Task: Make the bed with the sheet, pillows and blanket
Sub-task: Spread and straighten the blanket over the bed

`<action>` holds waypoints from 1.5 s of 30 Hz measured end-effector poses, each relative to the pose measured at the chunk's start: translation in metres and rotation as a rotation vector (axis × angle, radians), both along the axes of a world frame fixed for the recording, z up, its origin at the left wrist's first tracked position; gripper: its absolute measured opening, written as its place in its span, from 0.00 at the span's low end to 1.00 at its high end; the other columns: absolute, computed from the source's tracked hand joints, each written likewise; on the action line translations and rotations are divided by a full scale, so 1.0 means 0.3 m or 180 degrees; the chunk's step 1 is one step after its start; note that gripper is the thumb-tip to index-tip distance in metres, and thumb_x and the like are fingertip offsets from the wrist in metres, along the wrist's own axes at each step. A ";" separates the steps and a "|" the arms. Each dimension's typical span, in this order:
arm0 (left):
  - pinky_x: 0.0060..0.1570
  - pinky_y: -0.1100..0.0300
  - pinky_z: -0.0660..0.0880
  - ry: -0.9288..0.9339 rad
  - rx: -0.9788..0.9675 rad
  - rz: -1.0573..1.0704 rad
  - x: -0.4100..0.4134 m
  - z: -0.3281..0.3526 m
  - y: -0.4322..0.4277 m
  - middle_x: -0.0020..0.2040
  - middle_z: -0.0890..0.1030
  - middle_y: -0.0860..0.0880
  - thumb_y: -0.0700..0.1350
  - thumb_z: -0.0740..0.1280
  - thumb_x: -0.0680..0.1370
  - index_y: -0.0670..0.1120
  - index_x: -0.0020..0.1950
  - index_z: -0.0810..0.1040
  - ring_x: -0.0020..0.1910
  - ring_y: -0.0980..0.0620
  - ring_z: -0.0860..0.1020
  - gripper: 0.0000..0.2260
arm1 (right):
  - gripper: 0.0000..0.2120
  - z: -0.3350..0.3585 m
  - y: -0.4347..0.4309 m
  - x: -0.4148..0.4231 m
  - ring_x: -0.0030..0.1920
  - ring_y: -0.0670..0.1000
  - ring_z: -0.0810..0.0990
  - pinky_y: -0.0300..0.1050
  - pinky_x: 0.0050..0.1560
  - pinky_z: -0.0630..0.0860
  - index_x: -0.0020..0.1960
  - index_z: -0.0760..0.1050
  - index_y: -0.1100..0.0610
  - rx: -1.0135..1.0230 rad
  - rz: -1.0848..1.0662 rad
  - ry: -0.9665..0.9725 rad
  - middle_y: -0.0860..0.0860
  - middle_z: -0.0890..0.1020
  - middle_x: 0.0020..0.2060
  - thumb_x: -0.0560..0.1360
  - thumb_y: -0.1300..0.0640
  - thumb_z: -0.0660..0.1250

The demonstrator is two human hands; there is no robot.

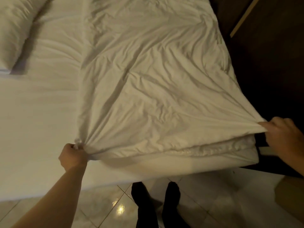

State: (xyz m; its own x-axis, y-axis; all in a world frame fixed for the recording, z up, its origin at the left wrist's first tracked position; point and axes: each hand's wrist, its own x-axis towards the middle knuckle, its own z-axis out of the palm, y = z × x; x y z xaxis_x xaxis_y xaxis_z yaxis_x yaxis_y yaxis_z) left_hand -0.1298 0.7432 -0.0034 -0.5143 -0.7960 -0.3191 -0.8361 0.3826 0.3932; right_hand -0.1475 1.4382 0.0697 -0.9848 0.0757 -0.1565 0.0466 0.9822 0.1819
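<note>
The pillow (14,30) in the upper left of the frame is cut off by the top and left borders and blurred, so only a plump white corner and its shadow show. The right forearm runs out of the right edge. The far end of the blanket (156,79) leaves the frame at the top. To the upper right, dark furniture (271,46) is too dim to make out beyond a pale diagonal strip.

The blanket is white, soft and heavily creased. It lies over the right half of the bed, with its near edge at the lower centre, where thicker folded layers show beneath it. The left hand (72,157), at lower left of centre, is a closed fist gripping the bunched near-left corner, and wrinkles fan out from it. The right hand (283,139), at the right edge, pinches the near-right corner with curled fingers, raising it in a taut peak. The smoother white sheet (41,120) covers the left half of the bed. Below, glossy pale floor tiles (98,208) reflect a light, and two dark-clad feet (171,193) stand there.
</note>
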 end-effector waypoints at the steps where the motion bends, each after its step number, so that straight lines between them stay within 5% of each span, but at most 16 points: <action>1: 0.49 0.41 0.78 0.0015 -0.0089 0.0004 0.005 0.027 -0.024 0.42 0.79 0.37 0.40 0.66 0.79 0.39 0.45 0.75 0.45 0.33 0.79 0.06 | 0.15 -0.009 0.052 -0.008 0.41 0.63 0.70 0.56 0.35 0.74 0.60 0.83 0.60 -0.0142 0.0056 0.0118 0.59 0.71 0.41 0.74 0.64 0.68; 4: 0.48 0.41 0.77 0.0076 -0.0300 -0.0064 0.048 0.092 -0.100 0.42 0.80 0.35 0.40 0.67 0.79 0.40 0.46 0.76 0.45 0.32 0.79 0.05 | 0.23 -0.142 0.313 0.009 0.43 0.63 0.73 0.61 0.38 0.75 0.72 0.72 0.38 -0.0483 0.0427 -0.0064 0.55 0.69 0.45 0.84 0.46 0.45; 6: 0.48 0.41 0.78 0.0036 -0.0376 -0.0175 0.089 0.127 -0.125 0.42 0.80 0.35 0.39 0.69 0.78 0.40 0.45 0.76 0.45 0.32 0.79 0.04 | 0.21 -0.131 0.316 0.084 0.47 0.61 0.74 0.48 0.42 0.74 0.74 0.60 0.26 -0.0442 0.0377 -0.0210 0.53 0.70 0.49 0.82 0.38 0.49; 8: 0.46 0.45 0.75 -0.0081 -0.0345 -0.0240 0.148 0.128 -0.133 0.40 0.78 0.36 0.36 0.71 0.77 0.40 0.45 0.77 0.46 0.31 0.80 0.04 | 0.19 -0.141 0.275 0.152 0.48 0.56 0.72 0.42 0.45 0.66 0.69 0.72 0.33 -0.0405 0.0273 -0.0421 0.51 0.71 0.49 0.78 0.42 0.65; 11: 0.44 0.46 0.72 -0.0303 -0.0254 -0.0219 0.251 0.084 -0.117 0.39 0.76 0.37 0.35 0.72 0.76 0.38 0.46 0.77 0.45 0.32 0.78 0.05 | 0.17 -0.078 0.082 0.226 0.46 0.56 0.71 0.44 0.38 0.66 0.63 0.77 0.45 -0.0555 -0.0164 -0.0573 0.49 0.69 0.49 0.80 0.44 0.56; 15: 0.44 0.46 0.71 -0.0424 -0.0161 -0.0170 0.346 0.014 -0.080 0.40 0.76 0.36 0.36 0.68 0.79 0.40 0.46 0.75 0.42 0.34 0.75 0.04 | 0.08 -0.066 -0.028 0.248 0.42 0.59 0.73 0.54 0.45 0.75 0.47 0.70 0.55 -0.0285 -0.0520 -0.0670 0.54 0.68 0.44 0.82 0.52 0.62; 22: 0.42 0.46 0.69 -0.0493 -0.0208 -0.0279 0.338 0.000 -0.085 0.40 0.76 0.36 0.36 0.65 0.81 0.38 0.47 0.74 0.40 0.36 0.72 0.03 | 0.12 -0.125 -0.023 0.261 0.46 0.59 0.71 0.54 0.48 0.74 0.62 0.72 0.59 -0.0483 -0.0967 -0.0759 0.59 0.67 0.53 0.80 0.58 0.62; 28: 0.44 0.44 0.71 -0.0558 -0.0367 -0.0409 0.348 -0.013 -0.086 0.38 0.74 0.37 0.37 0.63 0.81 0.37 0.47 0.73 0.41 0.35 0.73 0.04 | 0.15 -0.160 0.048 0.284 0.45 0.64 0.73 0.56 0.42 0.77 0.57 0.82 0.63 -0.0235 -0.0416 -0.0500 0.63 0.72 0.51 0.71 0.71 0.71; 31: 0.50 0.40 0.75 -0.0882 -0.0419 -0.0581 0.337 -0.026 -0.063 0.43 0.76 0.35 0.37 0.66 0.80 0.38 0.50 0.73 0.46 0.32 0.75 0.04 | 0.23 -0.193 0.067 0.285 0.54 0.62 0.67 0.58 0.50 0.77 0.64 0.82 0.58 0.0001 -0.0315 -0.0858 0.60 0.72 0.57 0.70 0.70 0.71; 35: 0.62 0.33 0.72 -0.1219 -0.0553 -0.0592 0.319 -0.060 0.035 0.66 0.73 0.34 0.40 0.66 0.79 0.40 0.69 0.70 0.65 0.29 0.71 0.19 | 0.18 -0.193 0.027 0.269 0.62 0.59 0.65 0.57 0.59 0.74 0.63 0.80 0.54 -0.0229 -0.0616 -0.1164 0.56 0.70 0.63 0.76 0.64 0.64; 39: 0.63 0.33 0.71 -0.0646 -0.0303 -0.1116 0.302 -0.111 0.147 0.69 0.72 0.35 0.40 0.68 0.77 0.45 0.71 0.72 0.65 0.28 0.71 0.22 | 0.10 -0.209 0.028 0.248 0.60 0.62 0.71 0.56 0.55 0.76 0.57 0.77 0.60 -0.0468 -0.0930 -0.0897 0.61 0.71 0.63 0.79 0.60 0.60; 42: 0.67 0.34 0.68 -0.0688 -0.0180 -0.1135 0.268 -0.156 0.191 0.71 0.71 0.33 0.45 0.66 0.81 0.44 0.73 0.72 0.65 0.26 0.71 0.20 | 0.15 -0.254 0.049 0.195 0.58 0.65 0.75 0.57 0.55 0.76 0.65 0.74 0.62 -0.0833 -0.1240 -0.0719 0.64 0.74 0.64 0.80 0.60 0.63; 45: 0.71 0.38 0.64 -0.0937 -0.0165 -0.1164 0.244 -0.197 0.195 0.72 0.71 0.32 0.47 0.63 0.83 0.42 0.76 0.70 0.70 0.29 0.70 0.22 | 0.26 -0.309 0.066 0.144 0.68 0.67 0.71 0.62 0.66 0.71 0.77 0.64 0.60 -0.1272 -0.1906 -0.0630 0.64 0.70 0.72 0.81 0.56 0.64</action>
State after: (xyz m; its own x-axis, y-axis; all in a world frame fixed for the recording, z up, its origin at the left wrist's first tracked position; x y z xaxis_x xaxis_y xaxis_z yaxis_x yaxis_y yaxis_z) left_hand -0.0565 0.8018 -0.0624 -0.6576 -0.5982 -0.4580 -0.7159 0.6855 0.1324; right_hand -0.1043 1.4581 -0.0230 -0.7435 0.4903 -0.4547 0.5978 0.7921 -0.1233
